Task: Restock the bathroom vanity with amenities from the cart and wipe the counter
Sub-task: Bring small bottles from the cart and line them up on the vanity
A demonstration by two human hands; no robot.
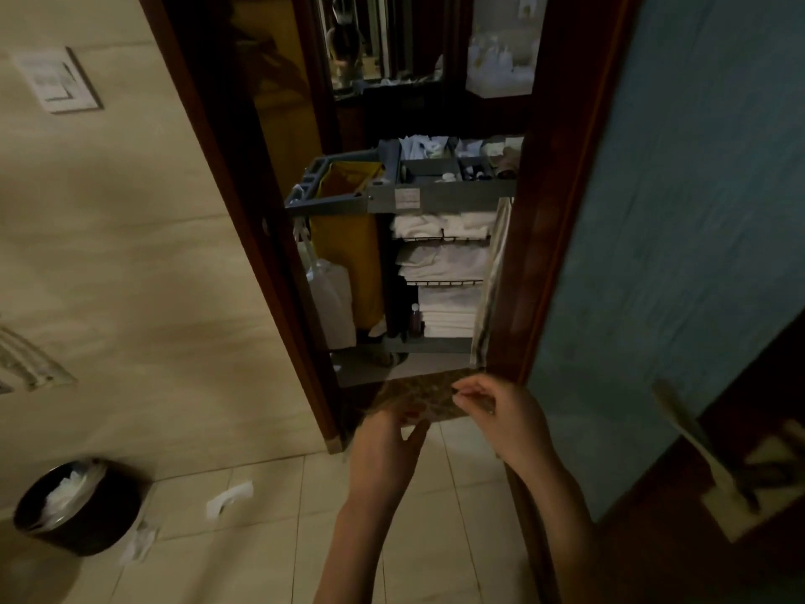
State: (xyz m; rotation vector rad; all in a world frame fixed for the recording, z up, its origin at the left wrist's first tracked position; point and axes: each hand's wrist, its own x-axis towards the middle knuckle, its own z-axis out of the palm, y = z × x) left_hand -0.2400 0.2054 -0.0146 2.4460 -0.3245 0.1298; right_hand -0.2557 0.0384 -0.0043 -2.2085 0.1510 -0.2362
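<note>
The doorway (549, 220) frames the cart (435, 199), which stands just outside it; folded towels (444, 259) fill its shelves and small amenities (440, 164) sit in its top tray, seemingly untouched. A waste bin (78, 507) stands by the wall, with paper scraps (228, 496) on the tiles nearby. The left hand (383, 446) reaches forward with slack fingers, grasping nothing clear; the right hand (505, 420) draws its fingertips together as if pinching, but blur hides what, if anything. Neither vanity nor counter is in view; restocking and wiping both look still ahead.
</note>
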